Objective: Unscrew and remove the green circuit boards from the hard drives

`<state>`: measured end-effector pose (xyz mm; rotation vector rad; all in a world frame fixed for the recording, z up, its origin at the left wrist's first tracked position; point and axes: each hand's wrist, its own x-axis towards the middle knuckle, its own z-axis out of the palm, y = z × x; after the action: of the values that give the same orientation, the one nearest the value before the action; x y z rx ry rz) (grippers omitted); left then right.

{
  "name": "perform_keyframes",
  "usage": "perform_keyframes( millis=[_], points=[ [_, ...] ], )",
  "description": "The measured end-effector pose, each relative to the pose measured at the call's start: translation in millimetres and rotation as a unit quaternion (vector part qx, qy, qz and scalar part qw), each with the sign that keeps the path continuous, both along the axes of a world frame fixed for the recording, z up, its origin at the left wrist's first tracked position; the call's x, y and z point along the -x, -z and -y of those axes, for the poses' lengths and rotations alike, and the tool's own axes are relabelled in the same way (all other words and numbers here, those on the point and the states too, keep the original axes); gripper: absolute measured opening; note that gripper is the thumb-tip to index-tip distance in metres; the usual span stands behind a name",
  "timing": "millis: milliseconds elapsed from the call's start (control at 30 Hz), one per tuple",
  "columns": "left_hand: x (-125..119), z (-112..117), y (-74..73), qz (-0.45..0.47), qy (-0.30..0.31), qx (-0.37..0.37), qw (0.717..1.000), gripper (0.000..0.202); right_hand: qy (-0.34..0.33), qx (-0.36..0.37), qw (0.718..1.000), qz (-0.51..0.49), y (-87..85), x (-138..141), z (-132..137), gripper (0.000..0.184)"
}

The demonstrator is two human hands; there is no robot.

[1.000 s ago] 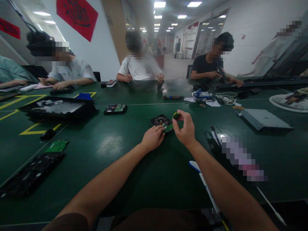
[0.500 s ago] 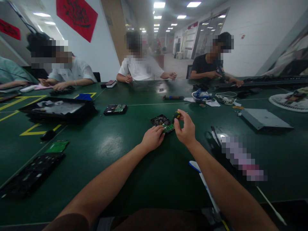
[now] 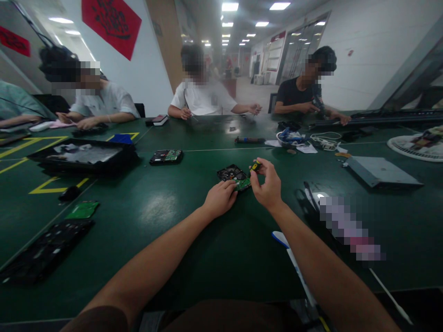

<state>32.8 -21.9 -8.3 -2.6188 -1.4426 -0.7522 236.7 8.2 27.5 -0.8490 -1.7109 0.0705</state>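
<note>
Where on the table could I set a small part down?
Bare green table lies between the left hand and the green board at far left; another open patch lies between the forearms. It's crowded farther back on the right, around the blue bundle, grey box and white round grille.

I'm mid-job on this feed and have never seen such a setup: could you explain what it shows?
There is no machine here: these are a person's two bare hands, seen from one camera worn on that person's head, looking forward and down.

The left hand has its fingers on a black device with a green board. The right hand pinches a yellow-and-black handle beside it; I can't make out its tip.

On the green table, to the left, are a black tray and a loose board; to the right, a grey box. Other people are across the table.
</note>
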Motion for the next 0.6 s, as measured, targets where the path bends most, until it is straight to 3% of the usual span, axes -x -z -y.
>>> perform_keyframes(
  millis=[600],
  points=[
    [0.4, -1.2, 1.8, 0.002, 0.001, -0.005, 1.0, 0.033, 0.026, -0.028, 0.999, 0.024, -1.7, 0.0, 0.0, 0.045]
  ],
)
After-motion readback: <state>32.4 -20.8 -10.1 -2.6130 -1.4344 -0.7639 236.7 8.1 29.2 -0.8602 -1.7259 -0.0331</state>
